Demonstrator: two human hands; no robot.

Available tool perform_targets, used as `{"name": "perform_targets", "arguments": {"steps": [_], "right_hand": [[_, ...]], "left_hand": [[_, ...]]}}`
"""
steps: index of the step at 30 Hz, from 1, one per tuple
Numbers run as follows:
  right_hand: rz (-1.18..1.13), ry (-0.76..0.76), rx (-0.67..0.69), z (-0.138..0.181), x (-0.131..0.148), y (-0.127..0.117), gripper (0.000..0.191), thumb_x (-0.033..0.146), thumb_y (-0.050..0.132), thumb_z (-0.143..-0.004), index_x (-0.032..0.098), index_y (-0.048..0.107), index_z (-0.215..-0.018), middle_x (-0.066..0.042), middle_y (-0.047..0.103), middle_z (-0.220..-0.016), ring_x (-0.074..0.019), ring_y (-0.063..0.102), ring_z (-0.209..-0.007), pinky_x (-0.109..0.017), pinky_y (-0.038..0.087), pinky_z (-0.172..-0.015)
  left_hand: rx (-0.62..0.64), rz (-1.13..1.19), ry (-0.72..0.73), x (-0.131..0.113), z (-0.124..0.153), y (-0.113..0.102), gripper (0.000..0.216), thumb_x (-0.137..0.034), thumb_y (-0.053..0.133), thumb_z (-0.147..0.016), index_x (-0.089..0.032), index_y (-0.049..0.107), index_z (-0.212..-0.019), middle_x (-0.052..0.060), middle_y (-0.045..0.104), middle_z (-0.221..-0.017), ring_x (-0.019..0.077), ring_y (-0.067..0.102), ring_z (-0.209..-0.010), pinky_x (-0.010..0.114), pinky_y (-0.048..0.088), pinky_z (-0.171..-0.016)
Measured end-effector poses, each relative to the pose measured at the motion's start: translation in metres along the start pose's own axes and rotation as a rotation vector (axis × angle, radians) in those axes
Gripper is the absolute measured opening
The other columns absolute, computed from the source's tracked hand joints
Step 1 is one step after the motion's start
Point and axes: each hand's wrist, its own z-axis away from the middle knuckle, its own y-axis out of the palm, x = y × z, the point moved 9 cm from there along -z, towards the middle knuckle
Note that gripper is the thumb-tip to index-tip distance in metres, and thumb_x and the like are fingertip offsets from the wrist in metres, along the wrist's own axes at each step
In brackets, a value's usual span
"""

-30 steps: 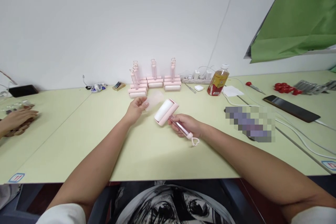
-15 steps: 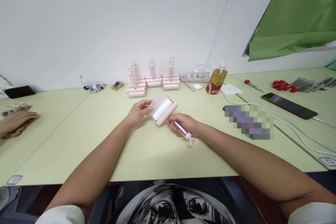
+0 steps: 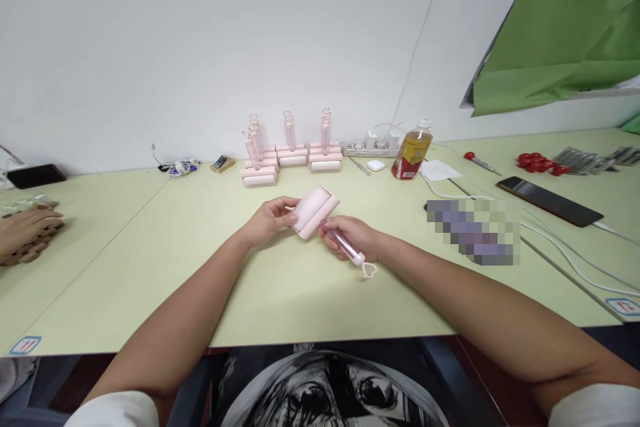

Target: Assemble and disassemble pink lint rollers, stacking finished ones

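Over the table in front of me I hold a pink lint roller (image 3: 313, 212) at a slant, its pale broad head up and to the left. My right hand (image 3: 353, 237) is wrapped round the clear pink handle close to the head. Beyond that hand the handle's heart-shaped loop (image 3: 369, 271) sticks out at the lower right. The fingers and thumb of my left hand (image 3: 274, 220) pinch the left side of the head. Behind them, several like lint rollers (image 3: 292, 157) stand by the wall with handles up.
A drink bottle (image 3: 413, 150) and a power strip (image 3: 373, 150) are at the back right. Cables, a phone (image 3: 550, 201) and a blurred-out purple item (image 3: 470, 232) lie to the right. At the far left another person's hand (image 3: 27, 230) rests on brown pieces.
The head's flap, raised on the left with the white roll showing, has come down and the head looks more compact. My left hand moved slightly right with it. My right hand kept its grip.
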Motion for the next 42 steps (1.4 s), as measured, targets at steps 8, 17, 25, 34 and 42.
{"name": "perform_targets", "arguments": {"steps": [8,17,25,34,42], "right_hand": [[0.005,-0.028,-0.008,0.0,0.0,-0.003,0.023,0.037,0.045,-0.09,0.017,0.056,-0.086,0.002,0.055,-0.052,-0.0104,0.041,-0.036,-0.022,0.03,-0.036],[-0.044,-0.158,-0.017,0.0,0.016,-0.007,0.054,0.064,0.034,-0.092,0.017,0.061,-0.094,-0.002,0.06,-0.065,-0.0127,0.046,-0.043,-0.027,0.04,-0.042],[0.768,-0.74,-0.672,0.031,0.067,-0.033,0.027,0.038,0.066,-0.078,0.019,0.06,-0.096,0.001,0.057,-0.074,-0.0142,0.048,-0.064,-0.027,0.039,-0.061],[1.056,-0.581,-0.734,0.011,0.084,-0.041,0.024,0.046,0.066,-0.078,0.023,0.066,-0.084,0.002,0.053,-0.059,-0.0176,0.046,-0.056,-0.028,0.03,-0.056],[1.395,-0.307,-0.918,-0.037,0.12,-0.071,0.036,0.053,0.055,-0.085,0.019,0.068,-0.091,-0.011,0.071,-0.091,-0.0241,0.063,-0.082,-0.03,0.037,-0.064]], "left_hand": [[0.093,-0.126,-0.019,0.002,0.002,0.016,0.071,-0.04,0.08,-0.071,-0.018,0.056,-0.134,0.013,0.061,-0.127,0.0263,0.059,-0.108,0.038,0.05,-0.089],[-0.125,-0.349,-0.011,0.014,-0.002,0.006,0.068,-0.048,0.069,-0.078,-0.018,0.045,-0.134,0.003,0.059,-0.095,0.0178,0.057,-0.086,0.032,0.046,-0.077],[-0.194,-0.535,0.001,0.009,-0.011,-0.001,0.042,-0.054,0.049,-0.086,-0.017,0.061,-0.101,0.001,0.062,-0.085,0.0187,0.055,-0.08,0.03,0.042,-0.073],[-0.152,-0.868,0.064,0.004,-0.016,0.006,0.056,-0.064,0.033,-0.092,-0.022,0.068,-0.098,0.002,0.07,-0.088,0.0212,0.061,-0.085,0.031,0.043,-0.082],[-0.387,-0.941,-0.04,0.012,-0.02,-0.018,0.07,-0.059,0.039,-0.092,-0.011,0.045,-0.142,0.018,0.06,-0.127,0.0288,0.059,-0.109,0.039,0.044,-0.091]]}}
